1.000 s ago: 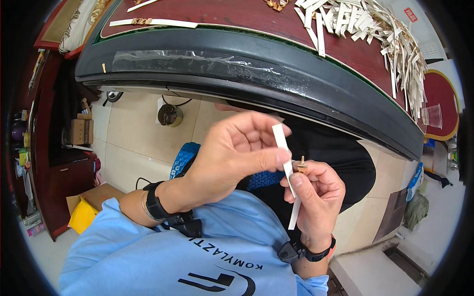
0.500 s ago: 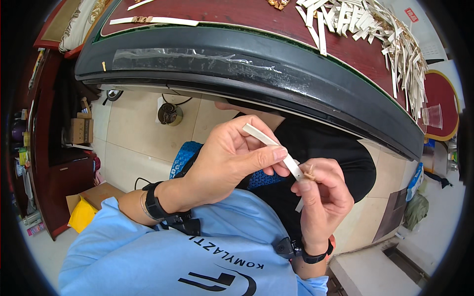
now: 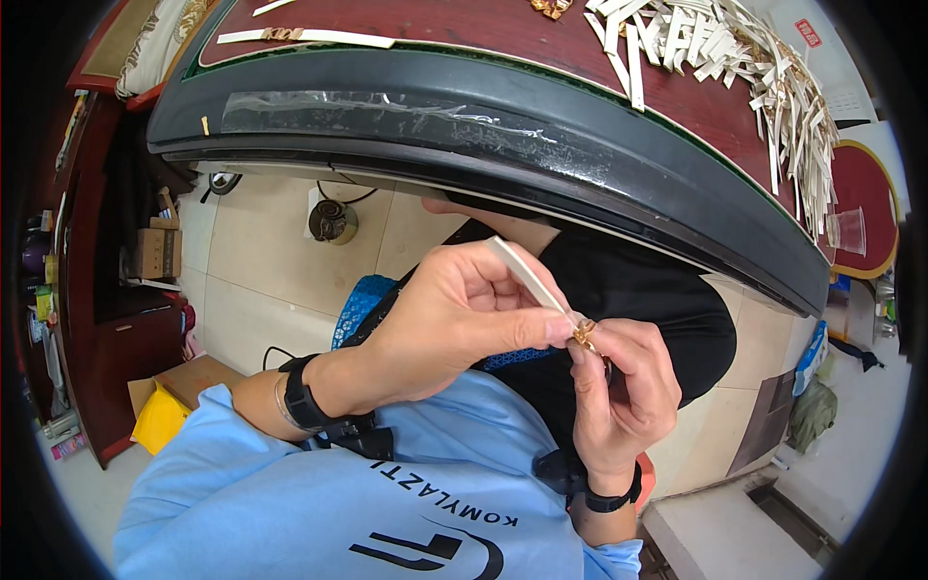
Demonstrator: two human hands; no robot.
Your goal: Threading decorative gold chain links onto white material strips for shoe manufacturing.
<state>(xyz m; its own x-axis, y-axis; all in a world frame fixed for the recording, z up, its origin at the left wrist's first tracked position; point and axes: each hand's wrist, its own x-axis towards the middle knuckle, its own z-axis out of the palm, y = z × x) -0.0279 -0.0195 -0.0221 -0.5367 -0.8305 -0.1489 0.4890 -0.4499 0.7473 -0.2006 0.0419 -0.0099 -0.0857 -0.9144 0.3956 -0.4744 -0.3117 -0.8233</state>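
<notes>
pinched between thumb and fingers, one flat, narrow, white strip of stiff-looking material is in the left hand, which closes on it near its lower end, leaving the upper end sticking out at a slant. thumb and forefinger of the right hand close on a small, shiny, gold-coloured metal-looking fitting, leaving no open gap; the other fingers curl underneath and hide part of what they hold. strip and fitting meet where the fingertips come together, on the person's side of the dark red table with a thick black edge, beyond its near edge and above the lap. whether the two are joined or only touching cannot be told. by my judgement this piece is partway through being put together. on the table, near its left end, lies a long white piece with a gold-brown middle, which looks like one already assembled. a large heap of loose white strips covers the table's right part, with a small gold-coloured cluster left of it; if the heap is unworked, much seems left, though its state is unclear.
</notes>
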